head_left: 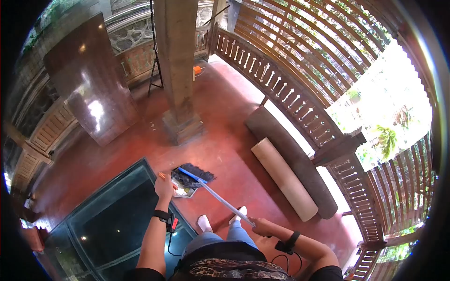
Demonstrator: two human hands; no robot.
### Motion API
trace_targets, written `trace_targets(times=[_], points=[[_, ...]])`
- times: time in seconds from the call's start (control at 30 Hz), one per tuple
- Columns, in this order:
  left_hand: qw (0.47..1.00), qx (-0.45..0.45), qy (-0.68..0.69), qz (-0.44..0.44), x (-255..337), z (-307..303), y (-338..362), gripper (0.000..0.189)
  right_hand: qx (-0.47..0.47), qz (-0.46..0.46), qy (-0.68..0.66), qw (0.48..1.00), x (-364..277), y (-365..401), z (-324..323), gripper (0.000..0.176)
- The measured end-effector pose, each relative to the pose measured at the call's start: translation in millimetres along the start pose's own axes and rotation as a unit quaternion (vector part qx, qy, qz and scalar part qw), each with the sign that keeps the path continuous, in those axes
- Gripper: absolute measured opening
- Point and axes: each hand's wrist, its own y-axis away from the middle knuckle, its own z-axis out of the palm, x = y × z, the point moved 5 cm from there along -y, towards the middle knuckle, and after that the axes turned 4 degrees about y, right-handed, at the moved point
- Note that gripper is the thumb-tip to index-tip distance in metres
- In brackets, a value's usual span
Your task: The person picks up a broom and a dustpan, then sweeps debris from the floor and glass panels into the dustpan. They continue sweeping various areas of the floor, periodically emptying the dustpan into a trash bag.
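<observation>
Head view shows my left hand point(164, 186) gripping the dustpan point(183, 191) on the red floor point(225, 117) by the glass point(112, 210), my right hand point(261, 227) gripping the broom point(213, 192) that touches it, and dirt could spill if I tip the pan or push too hard.

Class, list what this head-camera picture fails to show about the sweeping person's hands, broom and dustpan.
Head view throughout.
Contents of the pale flat dustpan: too small, partly under the dark-bristled broom with a blue and silver handle.
Left hand: its back hides the fingers, so its grip on the small orange handle is unclear.
Right hand: closed round the broom handle, covering its end.
</observation>
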Motion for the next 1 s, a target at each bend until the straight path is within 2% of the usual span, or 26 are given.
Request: trace_targets(times=[0.03, 0.13, 0.17, 0.23, 0.27, 0.33, 0.37, 0.47, 0.67, 0.7, 0.83, 0.93, 1.0], points=[[1.000, 0.016, 0.002, -0.006, 6.6, -3.1, 3.2, 0.036, -0.006, -0.002, -0.006, 1.000, -3.8, 8.2, 0.8, 0.057], [0.998, -0.028, 0.036, -0.035, 20.2, -6.3, 11.0, 0.037, 0.040, -0.062, 0.069, 0.995, -5.1, 23.3, 11.0, 0.052], [0.999, -0.025, 0.014, -0.014, 14.6, -0.4, 6.8, 0.037, 0.052, -0.077, 0.087, 0.992, 3.1, 19.8, 20.3, 0.058], [0.999, -0.017, -0.027, 0.028, 7.7, 11.3, -1.8, 0.036, 0.009, -0.042, 0.063, 0.997, -11.6, 37.7, 10.7, 0.060], [0.999, -0.035, -0.009, 0.016, 7.1, 11.7, -1.1, 0.036, -0.013, -0.024, 0.051, 0.998, -18.3, 47.5, 7.0, 0.061], [0.997, -0.070, 0.030, -0.011, 37.2, -3.7, 15.1, 0.035, 0.008, -0.057, 0.055, 0.997, -23.2, 57.6, 2.9, 0.060], [0.998, -0.065, 0.016, -0.001, 34.3, -1.4, 9.4, 0.034, 0.018, -0.073, 0.057, 0.996, -24.2, 63.1, 0.5, 0.059], [0.998, -0.053, -0.020, 0.025, 16.9, 13.7, -14.9, 0.034, -0.032, -0.016, 0.003, 0.999, -15.7, 85.3, -21.4, 0.055], [0.996, -0.080, -0.036, 0.026, 25.6, 0.0, -14.2, 0.037, 0.073, -0.037, -0.027, 0.996, 15.4, 116.8, -50.1, 0.051], [0.997, -0.068, -0.036, 0.028, 9.7, 1.5, -20.3, 0.036, 0.064, 0.010, -0.063, 0.996, 17.3, 122.2, -56.1, 0.050], [0.998, -0.054, 0.005, 0.025, -12.4, -26.1, -11.1, 0.031, 0.113, 0.004, -0.081, 0.990, 30.0, 96.0, -72.6, 0.053], [0.996, -0.036, 0.076, 0.005, -58.5, -37.2, -15.1, 0.027, 0.190, -0.005, -0.002, 0.982, 42.4, 30.4, -84.6, 0.048], [0.992, -0.048, 0.113, -0.003, -77.0, -46.9, -9.1, 0.027, 0.184, 0.037, 0.010, 0.982, 33.9, -16.3, -88.9, 0.040]])
